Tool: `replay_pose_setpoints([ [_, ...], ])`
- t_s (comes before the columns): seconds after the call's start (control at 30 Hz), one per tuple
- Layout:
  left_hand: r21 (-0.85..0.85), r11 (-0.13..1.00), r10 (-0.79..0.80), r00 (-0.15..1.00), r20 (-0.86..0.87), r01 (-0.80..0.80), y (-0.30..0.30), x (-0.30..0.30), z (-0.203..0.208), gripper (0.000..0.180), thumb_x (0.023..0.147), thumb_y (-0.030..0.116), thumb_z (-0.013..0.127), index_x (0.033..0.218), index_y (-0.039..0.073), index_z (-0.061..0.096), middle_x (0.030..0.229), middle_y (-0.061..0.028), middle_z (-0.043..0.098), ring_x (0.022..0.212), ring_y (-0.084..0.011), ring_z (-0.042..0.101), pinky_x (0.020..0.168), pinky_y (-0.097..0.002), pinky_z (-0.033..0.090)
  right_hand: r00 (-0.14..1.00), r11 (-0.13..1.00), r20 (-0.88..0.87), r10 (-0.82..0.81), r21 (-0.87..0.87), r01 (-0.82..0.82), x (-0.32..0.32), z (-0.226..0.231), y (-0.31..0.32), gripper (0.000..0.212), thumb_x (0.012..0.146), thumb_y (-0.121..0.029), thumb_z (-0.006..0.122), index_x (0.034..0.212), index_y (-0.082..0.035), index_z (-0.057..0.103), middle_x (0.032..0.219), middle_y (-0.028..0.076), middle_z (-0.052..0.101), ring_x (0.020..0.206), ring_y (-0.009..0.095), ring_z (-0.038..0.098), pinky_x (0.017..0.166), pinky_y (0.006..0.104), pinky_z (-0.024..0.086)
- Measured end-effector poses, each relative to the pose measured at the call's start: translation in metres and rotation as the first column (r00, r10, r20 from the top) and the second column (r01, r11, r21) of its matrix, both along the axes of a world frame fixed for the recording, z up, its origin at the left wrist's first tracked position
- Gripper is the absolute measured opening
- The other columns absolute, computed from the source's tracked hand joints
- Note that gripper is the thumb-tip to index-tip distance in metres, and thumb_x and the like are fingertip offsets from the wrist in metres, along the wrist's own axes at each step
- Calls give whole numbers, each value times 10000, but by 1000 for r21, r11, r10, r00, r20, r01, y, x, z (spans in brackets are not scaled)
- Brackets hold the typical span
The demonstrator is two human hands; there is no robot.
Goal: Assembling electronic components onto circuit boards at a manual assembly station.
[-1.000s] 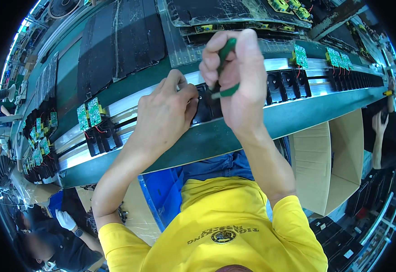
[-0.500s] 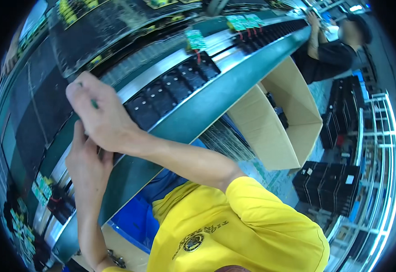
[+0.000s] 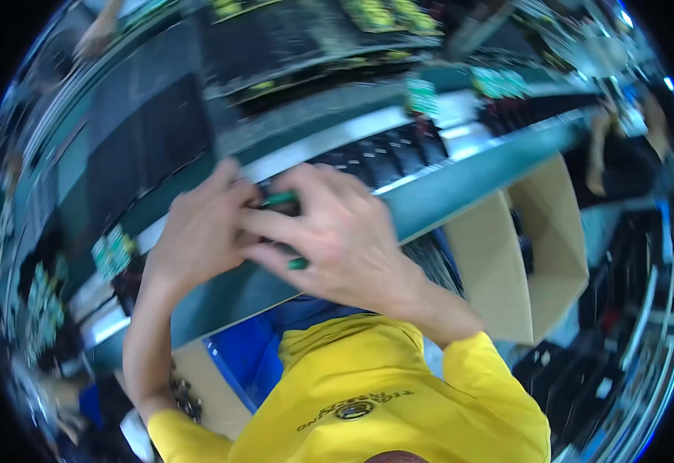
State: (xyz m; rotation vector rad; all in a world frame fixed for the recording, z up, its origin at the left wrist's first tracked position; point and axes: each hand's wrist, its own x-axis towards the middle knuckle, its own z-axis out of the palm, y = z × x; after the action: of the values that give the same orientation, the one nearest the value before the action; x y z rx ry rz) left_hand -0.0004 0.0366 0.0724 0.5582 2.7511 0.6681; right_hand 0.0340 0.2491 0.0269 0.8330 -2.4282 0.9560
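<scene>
My right hand (image 3: 337, 235) is closed around a green-handled tool (image 3: 279, 199); its green parts show between and below the fingers, and its working end is hidden. Against its fingertips, my left hand (image 3: 206, 231) is curled in with fingers bent; what it pinches is hidden and blurred. Both hands are over the conveyor line (image 3: 422, 208). Black rectangular cases (image 3: 383, 158) stand in a row just beyond my right hand. A green circuit board (image 3: 422, 96) on red wires rises from the row, and another green board (image 3: 113, 251) is left of my left hand.
An open cardboard box (image 3: 499, 262) stands right of the line, with dark items inside. A blue bin (image 3: 244, 359) is below the line's near edge. Another person's arm (image 3: 599, 147) is at the far right. Black stacked boxes (image 3: 561, 378) sit at the lower right.
The view has swung, so the line appears shifted right. My hands have drawn nearer my body, and my right hand has turned, showing more of the green-handled tool.
</scene>
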Motion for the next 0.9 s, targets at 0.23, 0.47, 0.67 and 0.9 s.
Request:
replay_pose_setpoints([
  [0.23,-185,982,-100,949,-298,45,-10,-40,-26,403,905,62,775,1305,95,743,1428,-81,706,1113,-335,732,919,-461,602,998,935,-52,-30,351,47,7,-45,5,176,880,-161,847,1055,-170,860,1154,62,598,967,256,563,859,384,455],
  [0.47,44,998,66,772,-633,-49,-6,21,-93,354,968,88,781,1315,103,713,1476,-99,671,1348,-325,673,1250,-470,491,995,978,-27,-96,183,99,7,-25,10,250,876,-180,897,1125,-187,875,1207,67,670,1045,266,654,875,405,554],
  [0.67,-282,951,-91,756,-648,-126,-83,49,-65,343,975,67,742,1314,103,703,1489,-102,665,1372,-330,657,1272,-517,470,766,727,-142,-627,246,641,-20,-27,144,235,1044,-268,887,1254,-165,903,1242,139,705,1001,367,732,845,476,613],
  [0.9,-453,836,-37,792,-610,-310,-163,90,-63,375,915,46,724,1283,116,725,1517,-122,661,1389,-381,644,1317,-581,433,772,762,60,-632,230,606,-42,-49,148,293,1075,-322,868,1169,-49,915,1199,159,724,944,373,726,817,468,601],
])
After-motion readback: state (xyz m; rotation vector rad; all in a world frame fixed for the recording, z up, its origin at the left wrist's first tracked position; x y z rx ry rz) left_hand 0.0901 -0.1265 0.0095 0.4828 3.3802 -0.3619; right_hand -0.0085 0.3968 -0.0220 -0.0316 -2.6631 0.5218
